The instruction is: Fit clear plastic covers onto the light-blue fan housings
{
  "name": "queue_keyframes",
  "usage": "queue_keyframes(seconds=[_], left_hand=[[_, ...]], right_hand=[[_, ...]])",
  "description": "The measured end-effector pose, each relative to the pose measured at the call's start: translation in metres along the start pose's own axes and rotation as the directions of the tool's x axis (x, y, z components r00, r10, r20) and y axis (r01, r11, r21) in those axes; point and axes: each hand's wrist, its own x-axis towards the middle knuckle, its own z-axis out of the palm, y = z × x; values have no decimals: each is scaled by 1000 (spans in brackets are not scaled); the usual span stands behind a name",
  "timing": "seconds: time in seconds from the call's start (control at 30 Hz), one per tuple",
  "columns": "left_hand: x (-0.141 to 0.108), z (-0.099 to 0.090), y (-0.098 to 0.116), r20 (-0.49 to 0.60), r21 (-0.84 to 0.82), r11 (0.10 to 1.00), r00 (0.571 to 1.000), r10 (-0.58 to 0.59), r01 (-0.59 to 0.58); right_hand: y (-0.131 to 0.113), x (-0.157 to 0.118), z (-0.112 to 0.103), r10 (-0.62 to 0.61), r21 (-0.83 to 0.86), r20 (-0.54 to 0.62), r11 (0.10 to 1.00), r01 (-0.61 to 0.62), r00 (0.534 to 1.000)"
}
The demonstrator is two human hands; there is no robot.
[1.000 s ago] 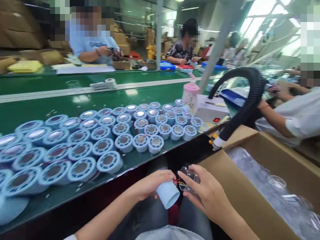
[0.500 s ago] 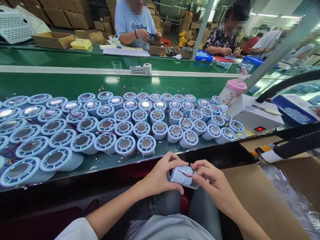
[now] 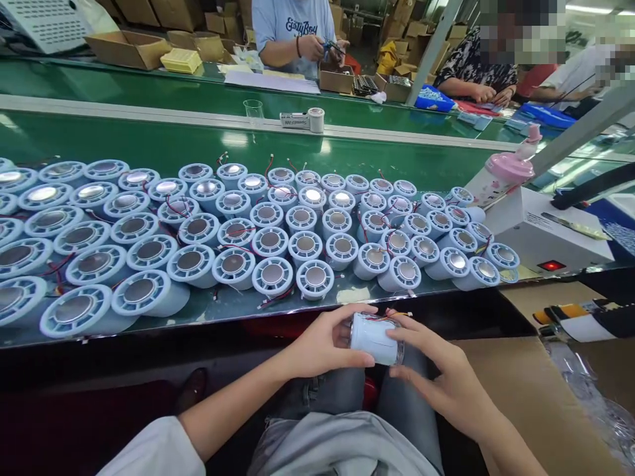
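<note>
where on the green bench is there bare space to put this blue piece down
Both hands, left hand and right hand, hold the blue piece. Bare green shows between the blue pieces on the bench and the white strip, and in a thin band along the near edge. The middle is packed, right up to the white box.

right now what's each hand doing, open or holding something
Left hand: closed around the pale blue cylinder, gripping its left end.
Right hand: closed on the same cylinder, fingers wrapped over its right end.
</note>
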Motion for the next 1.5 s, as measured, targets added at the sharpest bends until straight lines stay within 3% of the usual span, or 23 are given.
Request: queue_keyframes(seconds=[0.07,0.17,0.3,0.87,1.23,1.5], left_hand=[[-5,1,0,13,-7,1000,1000,-6,6],[-14,4,5,25,94,995,999,21,-23],[-25,12,13,17,260,960,995,100,-101],[-53,51,14,34,347,920,983,181,-181],[-35,44,16,117,326,925,979,167,-196],[-33,35,17,114,297,933,978,177,-203]], right_hand=[[-2,-4,0,-61,-66,30,996,63,998],[-6,-8,-1,-56,-6,74,998,57,996],[-14,-15,-3,33,174,124,983,-54,992],[-29,-47,-11,244,515,272,780,-355,931],[-24,-40,-8,372,640,279,615,-460,885],[-21,-26,3,408,674,389,486,-557,826]])
